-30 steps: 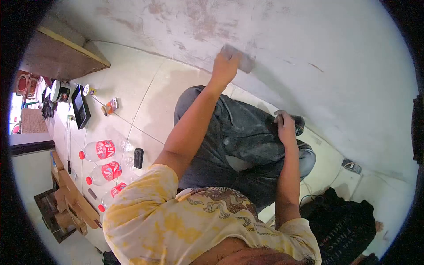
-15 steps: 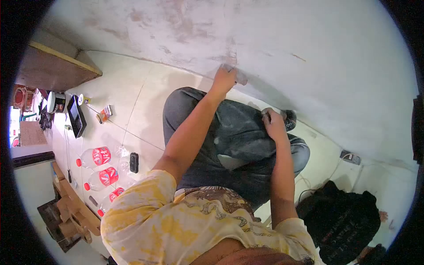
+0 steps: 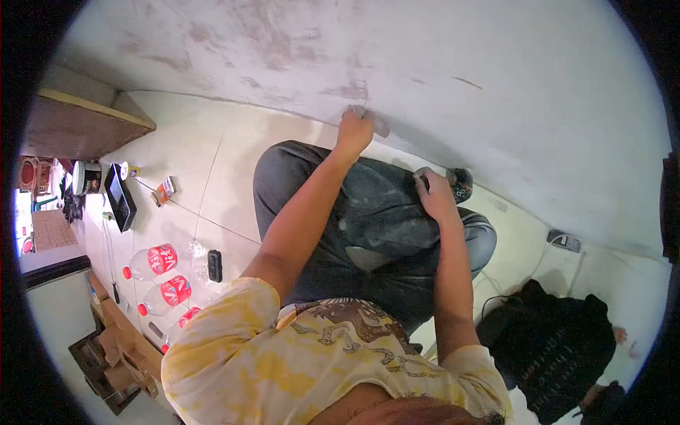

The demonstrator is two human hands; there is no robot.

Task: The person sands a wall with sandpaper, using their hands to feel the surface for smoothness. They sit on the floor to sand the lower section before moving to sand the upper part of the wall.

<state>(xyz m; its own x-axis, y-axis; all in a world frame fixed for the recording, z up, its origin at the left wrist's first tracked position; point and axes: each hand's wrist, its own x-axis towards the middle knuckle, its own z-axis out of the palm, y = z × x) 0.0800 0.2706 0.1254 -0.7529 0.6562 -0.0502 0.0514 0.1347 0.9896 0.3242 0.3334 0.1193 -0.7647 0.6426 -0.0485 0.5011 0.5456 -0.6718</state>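
My left hand (image 3: pixel 355 132) is closed round a grey, dusty piece of sandpaper (image 3: pixel 380 126), which lies against the foot of the white wall (image 3: pixel 510 127). Part of the sheet is hidden under the fingers. Brownish patches mark the wall above that hand. My right hand (image 3: pixel 436 197) rests on my dark, dust-smeared trousers (image 3: pixel 386 205) near the lower leg, its fingers curled over the cloth, partly hidden. Both my legs are folded on the floor in front of me.
Plastic bottles (image 3: pixel 161 261) with red labels lie to the left, with a black case (image 3: pixel 214 265) beside them. Further back are a black tray (image 3: pixel 121 198), a tub (image 3: pixel 86 178) and a small carton (image 3: pixel 164 190). At right are black cloth (image 3: pixel 552 347) and a wall socket (image 3: pixel 565 241).
The view has shifted slightly. My left hand with the sandpaper has moved a little left along the base of the wall. My right hand stays at my leg.
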